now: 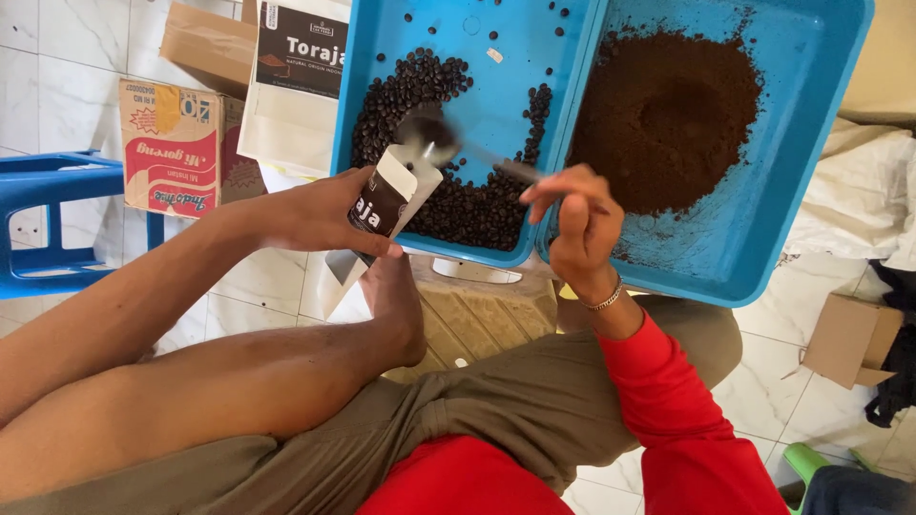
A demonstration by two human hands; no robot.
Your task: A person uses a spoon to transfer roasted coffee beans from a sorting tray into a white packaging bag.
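Red top, khaki shorts, one silver bracelet.

And here we see the person from above: a bright red long-sleeved top (668,410), its sleeve running all the way down the right arm to the wrist, the fabric plain and unmarked. Just past the cuff sits a thin silver chain bracelet (605,299), glinting at the right wrist. The left arm is bare to the edge of view, no sleeve showing on it at all. Olive-khaki shorts (496,401) cover the lap, creased and loose, and the leg and foot (396,305) are bare, no shoe, no sock.
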